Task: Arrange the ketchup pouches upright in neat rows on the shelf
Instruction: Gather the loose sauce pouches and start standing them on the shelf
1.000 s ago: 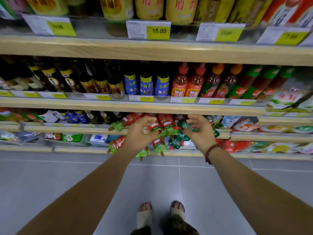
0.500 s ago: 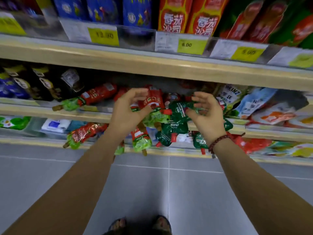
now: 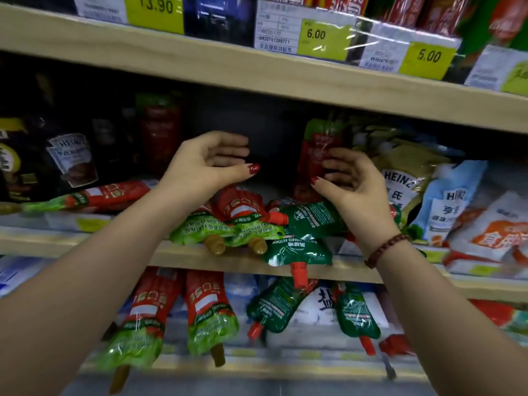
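Left hand [image 3: 205,164], centre of frame: fingers curled in a loose cup, thumb out, nothing in it. It hovers just above the heap of ketchup pouches [image 3: 251,224], wrist close over the nearest red one; can't tell if skin touches it.

Right hand [image 3: 351,181], right of centre: also cupped and empty, fingertips right at the face of an upright red pouch [image 3: 320,155] standing at the back of the shelf. Contact or a hair off, too blurred to say. Beaded bracelet [image 3: 385,250] on that wrist.

Between and below the hands, pouches lie flat and crisscrossed on the middle shelf [image 3: 85,244]: red w/ light-green ends, plus dark-green ones. One dark-green pouch [image 3: 297,252] hangs its red cap over the shelf lip. Another red pouch [image 3: 94,195] lies flat at left. More pouches dangle from the lower shelf, bottom of frame. Heinz bags [image 3: 405,184] at right, price tags [image 3: 323,38] along the top.

Risks, as I judge them:
- Overhanging pouch looks poorly supported; shifting the heap beneath or beside it could tip it off the edge.
- Upright pouch is soft and stands alone, so a nudge from the right fingers prob. topples it.
- Pulling one pouch from the tangle may drag neighbours forward, caps snagging.
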`<state>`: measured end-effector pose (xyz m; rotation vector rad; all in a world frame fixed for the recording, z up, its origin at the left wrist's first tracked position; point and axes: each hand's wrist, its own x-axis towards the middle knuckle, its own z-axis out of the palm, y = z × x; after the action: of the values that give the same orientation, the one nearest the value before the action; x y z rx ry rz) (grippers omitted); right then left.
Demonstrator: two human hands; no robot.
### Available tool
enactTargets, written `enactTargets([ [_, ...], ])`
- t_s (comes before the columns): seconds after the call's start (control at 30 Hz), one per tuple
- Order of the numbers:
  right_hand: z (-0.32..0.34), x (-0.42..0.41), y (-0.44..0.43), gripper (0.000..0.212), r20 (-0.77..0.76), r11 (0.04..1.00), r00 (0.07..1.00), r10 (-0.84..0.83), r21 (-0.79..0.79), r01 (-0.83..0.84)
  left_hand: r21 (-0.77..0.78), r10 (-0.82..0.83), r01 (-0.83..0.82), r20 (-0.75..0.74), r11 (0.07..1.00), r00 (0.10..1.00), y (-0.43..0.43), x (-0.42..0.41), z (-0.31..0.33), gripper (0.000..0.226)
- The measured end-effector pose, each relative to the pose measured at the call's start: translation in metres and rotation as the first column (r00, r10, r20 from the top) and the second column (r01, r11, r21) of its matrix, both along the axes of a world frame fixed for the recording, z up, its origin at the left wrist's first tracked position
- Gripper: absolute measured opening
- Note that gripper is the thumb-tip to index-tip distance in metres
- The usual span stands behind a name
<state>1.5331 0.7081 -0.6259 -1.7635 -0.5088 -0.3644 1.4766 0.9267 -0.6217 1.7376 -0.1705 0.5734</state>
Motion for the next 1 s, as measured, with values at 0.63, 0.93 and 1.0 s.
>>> enactTargets([
  [0.63, -0.013, -0.008, -0.034, 0.058, -0.001, 0.729, 0.979, 0.206, -0.667, -0.154, -0.022, -0.049, 0.048, -0.059, 0.999, 0.997, 0.0, -0.015, -0.012, 0.037],
  [0.93, -0.01, -0.003, -0.037, 0.045, 0.272, 0.411, 0.897, 0.347, -0.904, 0.116, 0.007, -0.063, 0.064, -0.087, 0.998, 0.994, -0.002, -0.012, -0.006, 0.037],
  [1.0, -0.019, -0.007, -0.033, 0.041, 0.391, 0.397, 0.851, 0.35, -0.885, 0.243, 0.008, -0.056, 0.057, -0.098, 0.998, 0.994, -0.002, -0.01, -0.006, 0.035],
])
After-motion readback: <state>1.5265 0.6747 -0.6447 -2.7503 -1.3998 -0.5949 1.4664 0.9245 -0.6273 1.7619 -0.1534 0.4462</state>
